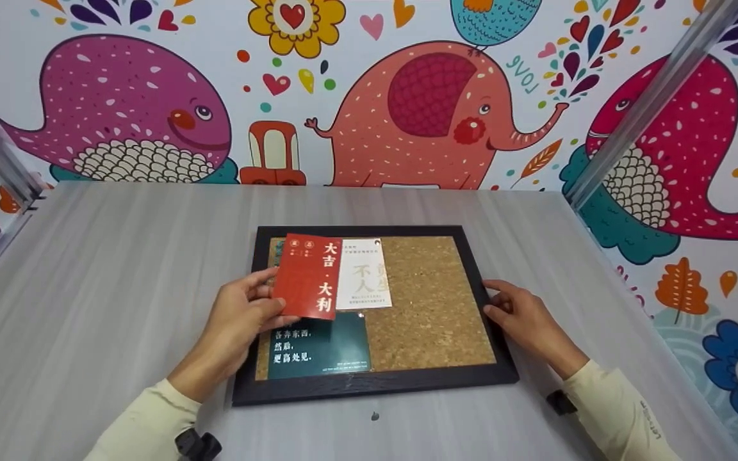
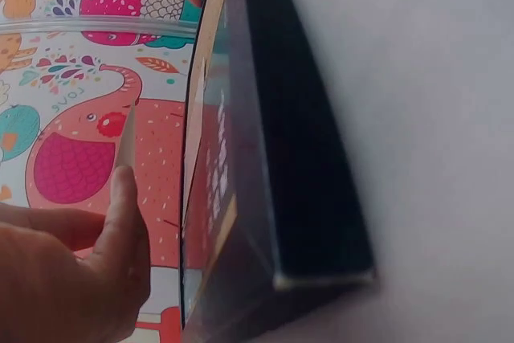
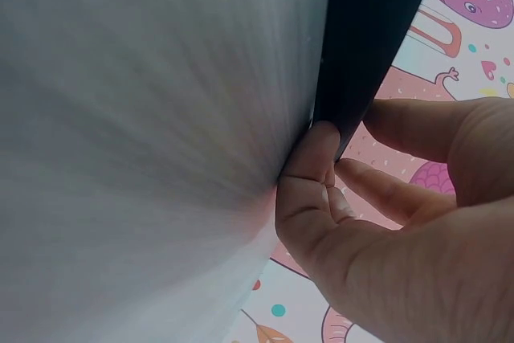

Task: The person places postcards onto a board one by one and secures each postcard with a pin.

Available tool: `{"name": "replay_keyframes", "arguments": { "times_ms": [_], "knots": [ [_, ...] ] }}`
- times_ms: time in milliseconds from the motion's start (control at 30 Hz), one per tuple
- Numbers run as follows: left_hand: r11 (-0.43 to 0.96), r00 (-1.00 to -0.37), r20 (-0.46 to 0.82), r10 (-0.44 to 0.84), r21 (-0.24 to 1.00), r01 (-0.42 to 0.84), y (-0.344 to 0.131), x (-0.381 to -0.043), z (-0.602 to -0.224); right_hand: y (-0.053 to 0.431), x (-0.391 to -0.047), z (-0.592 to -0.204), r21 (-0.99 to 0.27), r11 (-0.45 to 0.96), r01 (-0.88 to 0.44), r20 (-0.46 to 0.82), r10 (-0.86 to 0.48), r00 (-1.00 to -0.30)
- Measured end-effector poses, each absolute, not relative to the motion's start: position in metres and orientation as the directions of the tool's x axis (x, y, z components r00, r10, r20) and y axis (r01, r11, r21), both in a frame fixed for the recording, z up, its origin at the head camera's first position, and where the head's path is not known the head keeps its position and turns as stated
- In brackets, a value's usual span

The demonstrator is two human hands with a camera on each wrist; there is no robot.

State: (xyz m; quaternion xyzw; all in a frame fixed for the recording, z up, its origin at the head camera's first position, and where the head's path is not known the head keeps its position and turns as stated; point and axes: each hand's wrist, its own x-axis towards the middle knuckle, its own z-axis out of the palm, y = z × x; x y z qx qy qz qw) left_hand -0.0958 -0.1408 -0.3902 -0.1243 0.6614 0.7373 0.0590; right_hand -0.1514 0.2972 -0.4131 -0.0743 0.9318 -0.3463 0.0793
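Note:
A cork board (image 1: 430, 288) with a black frame lies flat on the table. My left hand (image 1: 237, 320) pinches a red card (image 1: 308, 288) with light lettering by its left edge, over the board's left half. In the left wrist view the card is nearly edge-on, apart from the board. Behind it is a white card (image 1: 366, 282) with gold characters, and below it a dark teal card (image 1: 324, 349) with white writing; both lie on the cork. My right hand (image 1: 526, 317) grips the frame's right edge, fingers against its side in the right wrist view.
A small dark object (image 1: 375, 416), too small to identify, lies on the table in front of the frame. The light wood-grain table (image 1: 119, 269) extends around the board. A cartoon-printed wall (image 1: 292, 83) stands behind, with clear strips (image 1: 644, 109) at the corners.

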Motion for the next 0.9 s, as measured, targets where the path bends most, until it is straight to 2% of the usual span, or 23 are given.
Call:
{"name": "replay_keyframes", "arguments": {
  "times_ms": [900],
  "knots": [
    [-0.161, -0.984, -0.176, -0.015, 0.972, -0.171, -0.064, -0.123, -0.395, 0.299, -0.150, -0.414, -0.662, 0.738, -0.133, -0.055, -0.225, -0.973]
  ]
}}
